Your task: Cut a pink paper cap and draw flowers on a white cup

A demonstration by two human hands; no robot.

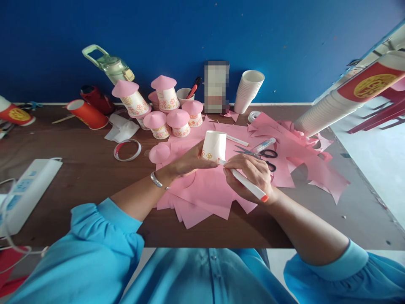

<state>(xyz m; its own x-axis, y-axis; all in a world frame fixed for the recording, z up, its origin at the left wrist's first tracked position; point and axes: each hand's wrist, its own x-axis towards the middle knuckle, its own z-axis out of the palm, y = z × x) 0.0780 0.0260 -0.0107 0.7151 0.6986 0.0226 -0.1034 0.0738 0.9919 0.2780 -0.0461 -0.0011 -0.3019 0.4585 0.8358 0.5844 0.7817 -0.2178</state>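
Observation:
My left hand (192, 161) is closed around a white paper cup (215, 143) held upside down above the pink sheets. Orange flowers are drawn near the cup's lower rim. In my right hand (248, 172) is a white marker with a red end (249, 184), its tip against the cup's side near the rim. Pink paper (205, 198) lies spread beneath both hands. Right of the cup are scissors (268, 154) with black handles and a clear capped pen or glue tube (264, 145). Another white marker (238, 140) lies behind the cup.
Several decorated cups with pink cone tops (179, 119) stand back left, near a loose cone (159, 153) and a tape roll (127, 150). Stacked cups (248, 93) stand by the blue wall. A long cup stack (332, 103) leans at right. A power strip (28, 194) lies left.

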